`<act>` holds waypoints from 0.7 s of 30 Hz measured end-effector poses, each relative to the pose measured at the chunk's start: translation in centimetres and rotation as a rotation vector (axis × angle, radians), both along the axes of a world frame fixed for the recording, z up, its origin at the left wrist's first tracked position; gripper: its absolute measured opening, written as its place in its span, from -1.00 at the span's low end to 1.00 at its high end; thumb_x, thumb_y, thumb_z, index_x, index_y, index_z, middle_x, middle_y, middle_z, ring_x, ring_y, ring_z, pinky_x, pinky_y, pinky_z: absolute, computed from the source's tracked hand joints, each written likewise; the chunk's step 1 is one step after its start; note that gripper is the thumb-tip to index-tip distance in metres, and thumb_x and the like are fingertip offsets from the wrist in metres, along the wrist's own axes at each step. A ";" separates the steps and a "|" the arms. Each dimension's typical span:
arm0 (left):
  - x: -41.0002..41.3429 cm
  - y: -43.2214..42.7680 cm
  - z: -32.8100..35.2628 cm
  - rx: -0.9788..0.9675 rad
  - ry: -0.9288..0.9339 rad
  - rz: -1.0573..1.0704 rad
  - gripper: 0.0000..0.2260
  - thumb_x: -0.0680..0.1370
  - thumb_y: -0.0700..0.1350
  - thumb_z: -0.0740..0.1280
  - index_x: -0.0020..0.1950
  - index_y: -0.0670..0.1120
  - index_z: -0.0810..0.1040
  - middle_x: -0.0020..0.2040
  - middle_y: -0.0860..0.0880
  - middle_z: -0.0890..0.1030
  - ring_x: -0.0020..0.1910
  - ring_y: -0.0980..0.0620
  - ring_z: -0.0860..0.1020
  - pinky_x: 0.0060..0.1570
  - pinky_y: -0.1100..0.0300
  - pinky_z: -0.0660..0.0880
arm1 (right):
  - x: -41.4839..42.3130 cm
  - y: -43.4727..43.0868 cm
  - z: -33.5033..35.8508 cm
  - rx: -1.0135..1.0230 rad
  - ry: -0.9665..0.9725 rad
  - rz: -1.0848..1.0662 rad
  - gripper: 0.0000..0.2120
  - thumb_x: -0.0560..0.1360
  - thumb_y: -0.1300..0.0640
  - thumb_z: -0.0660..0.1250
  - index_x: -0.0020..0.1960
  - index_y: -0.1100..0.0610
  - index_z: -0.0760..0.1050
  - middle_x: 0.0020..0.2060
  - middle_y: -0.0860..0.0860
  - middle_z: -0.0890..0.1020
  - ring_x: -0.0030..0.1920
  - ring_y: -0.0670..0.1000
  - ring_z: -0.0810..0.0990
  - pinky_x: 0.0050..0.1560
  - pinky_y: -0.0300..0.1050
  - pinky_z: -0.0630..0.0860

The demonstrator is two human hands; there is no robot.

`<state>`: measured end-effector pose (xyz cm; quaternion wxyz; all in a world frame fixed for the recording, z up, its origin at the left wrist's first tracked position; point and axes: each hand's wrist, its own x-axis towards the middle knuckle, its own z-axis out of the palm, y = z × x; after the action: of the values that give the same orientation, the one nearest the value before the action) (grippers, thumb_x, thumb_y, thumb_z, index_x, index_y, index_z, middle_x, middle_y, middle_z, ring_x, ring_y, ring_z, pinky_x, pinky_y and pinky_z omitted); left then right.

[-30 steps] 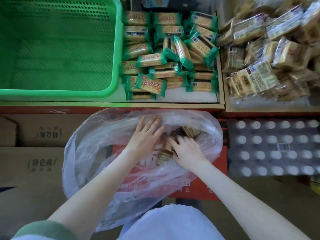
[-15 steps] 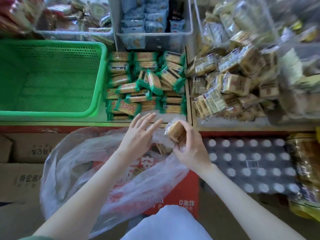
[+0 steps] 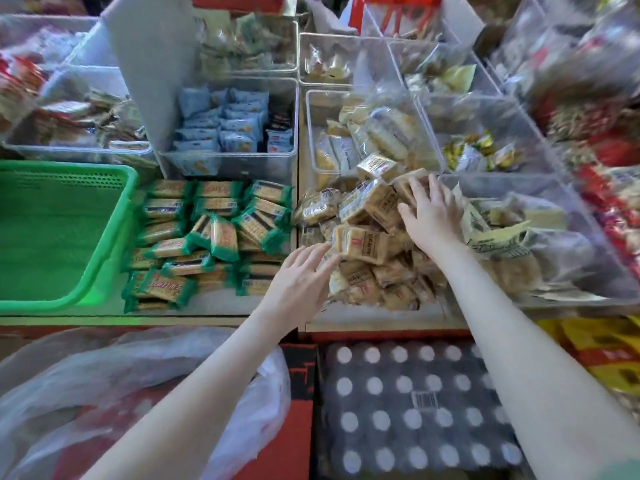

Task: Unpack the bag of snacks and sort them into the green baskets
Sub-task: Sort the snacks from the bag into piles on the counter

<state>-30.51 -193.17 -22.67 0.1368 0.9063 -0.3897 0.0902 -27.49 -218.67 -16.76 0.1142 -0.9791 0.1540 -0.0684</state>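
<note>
Basket [image 3: 52,237] far left, green, perforated, no packet seen inside. Bag [image 3: 104,382] low left, slack clear plastic, no longer reached into. Green packs [image 3: 214,233] heaped just beside the basket. Left hand [image 3: 298,282] up from the bag, fingers straight, touching the edge of the tan packets [image 3: 367,237], gripping nothing. Right hand [image 3: 429,213] spread flat on that heap, holding nothing; packet carried a moment ago seemingly laid there, so one snack sorted, though not into the basket
</note>
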 end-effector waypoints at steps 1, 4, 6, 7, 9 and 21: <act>0.1 -0.2 -0.2 0.015 0.002 -0.001 -0.57 0.42 -0.20 0.44 0.29 -0.15 0.54 0.27 -0.22 0.54 0.22 -0.19 0.53 0.25 -0.07 0.43 | 0.5 -0.5 -0.4 -0.024 0.123 -0.002 -0.47 0.63 -0.07 0.09 0.55 -0.04 0.05 0.56 0.11 -0.02 0.53 0.14 -0.04 0.46 0.20 -0.09; 0.4 0.0 -0.9 0.046 0.023 -0.011 -0.56 0.43 -0.21 0.42 0.31 -0.16 0.52 0.28 -0.23 0.53 0.24 -0.20 0.52 0.27 -0.09 0.42 | 0.4 -0.6 -0.5 0.010 0.105 0.033 -0.47 0.64 -0.09 0.05 0.57 -0.08 0.00 0.57 0.07 -0.12 0.54 0.10 -0.15 0.46 0.17 -0.21; 0.3 0.5 -1.2 0.035 0.037 -0.006 -0.57 0.44 -0.24 0.39 0.32 -0.16 0.51 0.29 -0.23 0.51 0.25 -0.21 0.50 0.29 -0.09 0.40 | -0.6 0.4 -0.5 0.000 -0.075 0.050 -0.44 0.61 0.00 0.13 0.56 0.00 0.06 0.56 0.11 -0.03 0.54 0.12 -0.08 0.46 0.19 -0.17; 0.2 0.9 -1.3 0.029 0.043 -0.002 -0.59 0.45 -0.24 0.37 0.31 -0.17 0.51 0.29 -0.23 0.52 0.25 -0.21 0.50 0.29 -0.09 0.40 | -1.2 1.3 -0.7 -0.005 -0.178 0.066 -0.44 0.59 0.07 0.17 0.55 0.05 0.12 0.55 0.14 0.06 0.53 0.14 -0.01 0.46 0.21 -0.11; -0.4 2.3 -1.5 0.030 0.055 0.010 -0.64 0.51 -0.19 0.25 0.31 -0.17 0.51 0.28 -0.23 0.52 0.24 -0.21 0.50 0.27 -0.09 0.41 | -2.9 4.2 -1.3 -0.001 -0.367 0.149 -0.48 0.53 0.17 0.21 0.48 0.14 0.25 0.46 0.18 0.27 0.44 0.16 0.17 0.41 0.20 0.08; -7.3 20.8 -7.9 0.123 0.163 0.190 -0.64 0.49 -0.22 0.24 0.29 -0.20 0.47 0.28 -0.24 0.51 0.22 -0.19 0.45 0.21 -0.06 0.42 | -13.8 26.1 -13.2 0.232 -0.120 0.894 -0.70 0.46 0.27 0.22 0.15 0.29 0.56 -0.03 0.16 0.62 -0.03 0.14 0.56 0.08 -0.04 0.48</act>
<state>-37.84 -172.38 -30.56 0.1032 0.9500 -0.2946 0.0050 -41.31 -192.54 -29.94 0.2498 -0.9245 -0.2832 -0.0514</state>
